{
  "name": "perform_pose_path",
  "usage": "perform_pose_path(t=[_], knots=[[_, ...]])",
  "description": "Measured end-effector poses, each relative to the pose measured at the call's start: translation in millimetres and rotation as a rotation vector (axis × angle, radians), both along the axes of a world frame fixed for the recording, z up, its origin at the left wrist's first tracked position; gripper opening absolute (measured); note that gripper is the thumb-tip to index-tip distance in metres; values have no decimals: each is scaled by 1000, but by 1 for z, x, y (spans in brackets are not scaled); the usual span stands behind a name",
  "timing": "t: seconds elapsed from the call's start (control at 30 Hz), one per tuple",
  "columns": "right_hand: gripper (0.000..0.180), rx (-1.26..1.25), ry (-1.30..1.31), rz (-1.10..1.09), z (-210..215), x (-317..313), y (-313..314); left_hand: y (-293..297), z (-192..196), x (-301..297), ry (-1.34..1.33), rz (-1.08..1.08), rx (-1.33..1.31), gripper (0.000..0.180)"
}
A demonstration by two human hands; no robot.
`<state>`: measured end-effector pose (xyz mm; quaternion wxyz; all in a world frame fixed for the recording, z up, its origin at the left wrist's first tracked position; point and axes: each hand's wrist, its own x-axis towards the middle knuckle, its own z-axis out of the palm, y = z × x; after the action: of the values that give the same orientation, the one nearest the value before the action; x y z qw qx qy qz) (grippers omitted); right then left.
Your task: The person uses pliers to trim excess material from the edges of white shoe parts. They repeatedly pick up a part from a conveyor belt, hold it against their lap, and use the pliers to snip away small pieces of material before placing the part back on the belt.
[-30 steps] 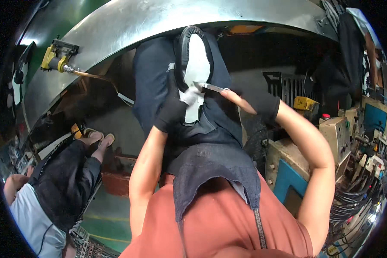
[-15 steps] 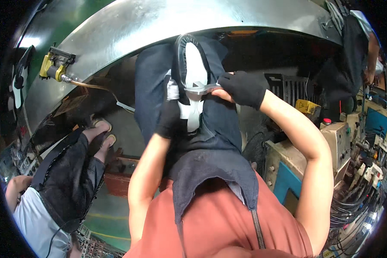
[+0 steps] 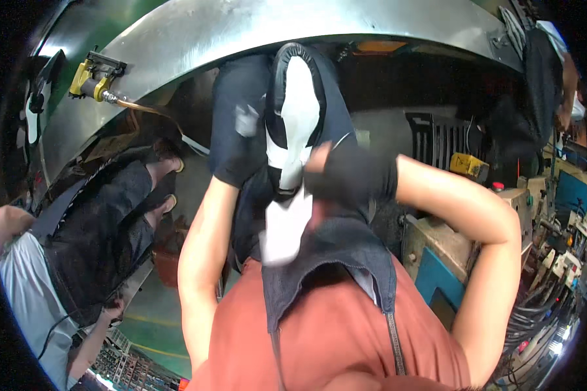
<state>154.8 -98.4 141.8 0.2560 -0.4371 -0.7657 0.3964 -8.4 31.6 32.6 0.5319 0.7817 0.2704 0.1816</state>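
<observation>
A shoe (image 3: pixel 301 98) lies sole up on my lap, with a black gathered edge around its white bottom. My left hand (image 3: pixel 240 156), in a black glove with something white around a finger, is beside the shoe's left edge; motion smears its fingers. Close to the narrow lower end of the shoe is my right hand (image 3: pixel 355 173), also gloved in black with bare fingertips, and too blurred to show its grip. Below it, against my apron, is a blurred white piece (image 3: pixel 285 231); I cannot tell whether the right hand holds it. A thin pale edge shows above that hand.
A curved metal table (image 3: pixel 254 32) runs across the far side. A yellow nail gun (image 3: pixel 92 81) lies on its left end, trailing a hose. At left a person in a dark apron (image 3: pixel 104 228) sits. A beige machine (image 3: pixel 440 244) stands at right, near a yellow box (image 3: pixel 468 166).
My right hand has moved down and toward me; the grey metal tool it held over the shoe no longer shows plainly. A white blurred piece now appears below. My left hand shifted slightly left.
</observation>
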Motion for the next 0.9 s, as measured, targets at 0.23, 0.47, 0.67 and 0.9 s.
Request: perform_pose_path(t=[0.23,0.47,0.67,0.9], knots=[[36,87,-402,-260,-45,13,-34,-11,41,-6,-166,48,-511,46],[48,-690,-121,-333,-12,62,-2,-3,30,16,-150,138,-893,45],[34,-175,-559,-407,19,32,8,-7,6,12,148,248,-840,55],[30,-102,-715,-318,2,82,-23,-31,5,36,96,355,-52,44]])
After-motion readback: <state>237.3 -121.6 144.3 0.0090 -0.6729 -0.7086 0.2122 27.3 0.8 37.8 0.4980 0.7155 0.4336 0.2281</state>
